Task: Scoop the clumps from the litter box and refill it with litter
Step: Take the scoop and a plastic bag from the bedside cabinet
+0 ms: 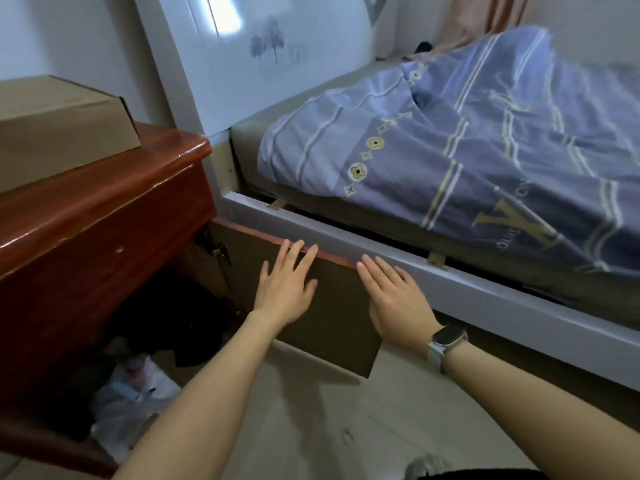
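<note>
Resting flat with fingers straight, left hand (pixel 285 292) and right hand (pixel 394 299) touch the open brown wooden cabinet door (pixel 332 317), beside the white bed frame (pixel 450 289).

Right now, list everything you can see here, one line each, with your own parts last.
cabinet: one, red-brown wood, left, beside the bed.
cabinet door: one, brown inside face, swung open against the bed frame.
box: one, tan cardboard, on top of the cabinet.
plastic bags: a few, clear and white, low in the open cabinet; exact count unclear.
dark item: one, black, inside the cabinet; too dim to identify.
bed frame: one, white, running along the right.
headboard: one, white with a faint tree print, behind the bed.
quilt: one, blue-purple with pale stripes, on the bed.
curtain: one, pinkish, top right.
floor: pale tiles.
watch: one, grey strap, on the right wrist.
left hand: flat on the door.
right hand: flat on the door's edge.
</note>
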The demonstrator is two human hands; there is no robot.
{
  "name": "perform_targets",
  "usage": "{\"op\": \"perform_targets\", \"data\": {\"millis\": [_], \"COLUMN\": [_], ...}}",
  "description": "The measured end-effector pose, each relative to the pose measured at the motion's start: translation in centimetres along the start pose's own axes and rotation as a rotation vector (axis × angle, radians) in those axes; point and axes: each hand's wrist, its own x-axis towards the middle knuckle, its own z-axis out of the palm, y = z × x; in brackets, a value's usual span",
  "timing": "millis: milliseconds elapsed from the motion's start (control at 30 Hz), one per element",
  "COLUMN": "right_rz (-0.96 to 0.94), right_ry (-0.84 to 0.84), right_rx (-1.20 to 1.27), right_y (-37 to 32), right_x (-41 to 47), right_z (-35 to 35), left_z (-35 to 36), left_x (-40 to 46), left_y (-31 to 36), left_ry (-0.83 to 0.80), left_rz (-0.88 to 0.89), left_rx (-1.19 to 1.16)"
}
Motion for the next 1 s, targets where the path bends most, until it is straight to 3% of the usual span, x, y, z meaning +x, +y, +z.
{"op": "perform_targets", "data": {"millis": [233, 367, 500, 900, 1000], "right_rz": [0.177, 0.175, 0.028, -0.476, -0.53], "right_ry": [-0.063, -0.031, -0.089, -0.566, -0.619], "right_rx": [-0.082, 0.001, 0.082, 0.188, 0.244], "right_y": [-0.3, -1.5, -3.4, -13.6, -17.0], "right_x": [2.3, 2.5, 2.5, 6.0, 7.3], "right_z": [1.0, 1.3, 2.1, 13.2, 17.1], "left_z": [-0.2, -0.1, 1.7, 10.4, 12.5], "left_x": [2.2, 2.0, -1.5, -16.3, -18.3], "left_y": [0.4, -0.7, -2.9, -14.1, -16.4], "left_ry": [-0.094, -0.068, 0.085, -0.026, 0.058], "left_rz": [0.009, 0.043, -0.136, -0.671, -0.762], "left_rx": [0.0, 0.018, -0.108, -0.051, -0.05]}}
